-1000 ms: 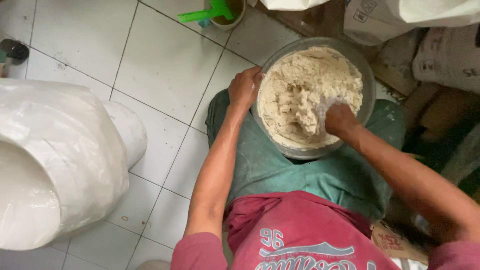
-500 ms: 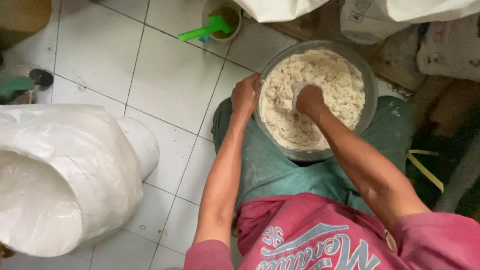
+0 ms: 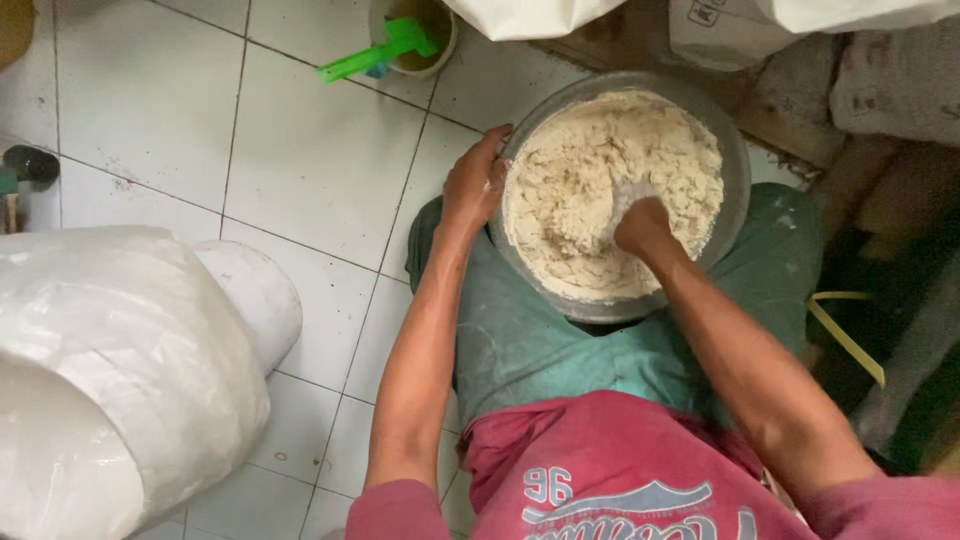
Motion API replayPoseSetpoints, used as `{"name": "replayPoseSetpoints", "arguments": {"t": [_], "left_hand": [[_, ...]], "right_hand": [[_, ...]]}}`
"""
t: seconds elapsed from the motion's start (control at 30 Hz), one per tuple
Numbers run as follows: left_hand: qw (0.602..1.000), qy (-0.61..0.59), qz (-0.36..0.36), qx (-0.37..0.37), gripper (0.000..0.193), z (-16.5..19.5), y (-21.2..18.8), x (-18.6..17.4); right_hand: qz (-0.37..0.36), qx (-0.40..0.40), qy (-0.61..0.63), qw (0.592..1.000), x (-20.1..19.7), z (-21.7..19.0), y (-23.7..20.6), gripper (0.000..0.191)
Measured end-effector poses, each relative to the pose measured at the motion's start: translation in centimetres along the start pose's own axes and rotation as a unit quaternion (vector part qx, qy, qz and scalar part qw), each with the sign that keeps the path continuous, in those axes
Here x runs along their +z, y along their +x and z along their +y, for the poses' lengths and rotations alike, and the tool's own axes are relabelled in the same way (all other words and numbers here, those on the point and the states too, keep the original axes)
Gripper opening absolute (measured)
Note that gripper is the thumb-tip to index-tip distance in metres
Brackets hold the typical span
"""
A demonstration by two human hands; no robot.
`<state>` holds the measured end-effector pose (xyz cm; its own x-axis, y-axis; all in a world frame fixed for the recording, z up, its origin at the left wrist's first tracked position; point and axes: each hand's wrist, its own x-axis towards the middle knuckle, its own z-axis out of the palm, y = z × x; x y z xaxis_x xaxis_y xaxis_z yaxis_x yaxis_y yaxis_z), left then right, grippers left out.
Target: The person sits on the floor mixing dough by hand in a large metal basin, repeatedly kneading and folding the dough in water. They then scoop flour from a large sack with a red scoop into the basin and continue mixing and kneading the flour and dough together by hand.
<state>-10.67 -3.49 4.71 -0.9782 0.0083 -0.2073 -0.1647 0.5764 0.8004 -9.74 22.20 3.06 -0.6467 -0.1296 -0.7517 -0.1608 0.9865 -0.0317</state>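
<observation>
Between the knees: right hand is digging into soft, crumbly dough, fingers seemingly closed.
Left hand is gripping the heavy metal bowl's rim, the best hold.

floor: white square tiles with dark grout lines, a few dirty specks
left edge: big white plastic sack, bulging, open mouth toward the lower left corner
top edge: small round container with a green plastic scoop whose handle sticks out to the left
far left: dark round object, partly cut off
top right corner: pale sacks lying on the ground
right edge: yellow strap over dark clutter
</observation>
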Motion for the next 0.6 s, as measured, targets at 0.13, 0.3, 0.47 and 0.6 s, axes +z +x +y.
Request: {"name": "replayPoseSetpoints", "arguments": {"t": [0.13,0.3,0.47,0.6], "left_hand": [[0.995,0.030,-0.056,-0.079,0.044,0.1,-0.6,-0.6],[0.992,0.091,-0.015,-0.091,0.046,1.0,-2.6,-3.3],[0.997,-0.028,0.031,-0.069,0.044,0.6,-3.2,-2.8],[0.999,-0.020,0.034,-0.029,0.042,0.2,-2.2,-0.3]], "right_hand": [[-0.034,-0.018,-0.052,0.998,-4.0,-0.5,4.3,0.028],[-0.001,-0.045,-0.011,0.999,-8.3,-1.9,5.0,0.024],[0.036,-0.147,-0.041,0.988,-4.7,-2.5,0.8,0.022],[0.145,-0.285,-0.089,0.943,0.3,0.4,-3.7,0.022]]}}
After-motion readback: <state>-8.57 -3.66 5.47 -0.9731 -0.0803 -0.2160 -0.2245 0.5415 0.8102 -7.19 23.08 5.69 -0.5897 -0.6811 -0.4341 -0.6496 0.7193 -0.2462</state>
